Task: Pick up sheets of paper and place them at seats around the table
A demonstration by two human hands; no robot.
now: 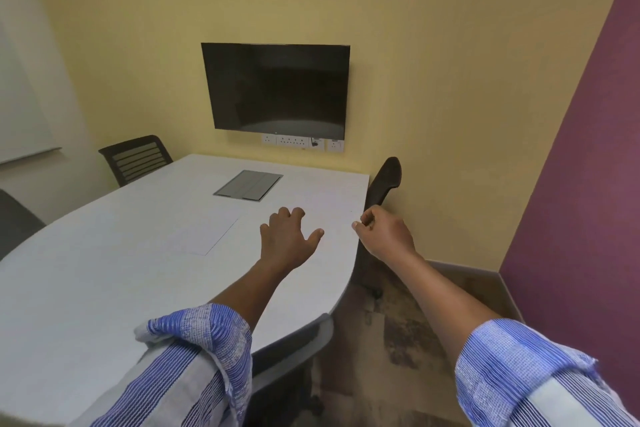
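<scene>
The left hand [287, 239] presses splayed and empty on a sheet [332, 215] near the desk [104, 270] edge; the right hand [384, 232] pinches narrow, apparently its corner; white-on-white, a second sheet [207, 232] could drag unnoticed.

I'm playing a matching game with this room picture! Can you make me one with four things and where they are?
Things:
1. screen
2. left hand
3. sheet of paper
4. right hand

Places:
A. lying flat on the table
B. hanging on the yellow wall
C. past the table's right edge, fingers curled
D. spread over the tabletop, beside the paper

Pairs: 1-B, 2-D, 3-A, 4-C
</scene>
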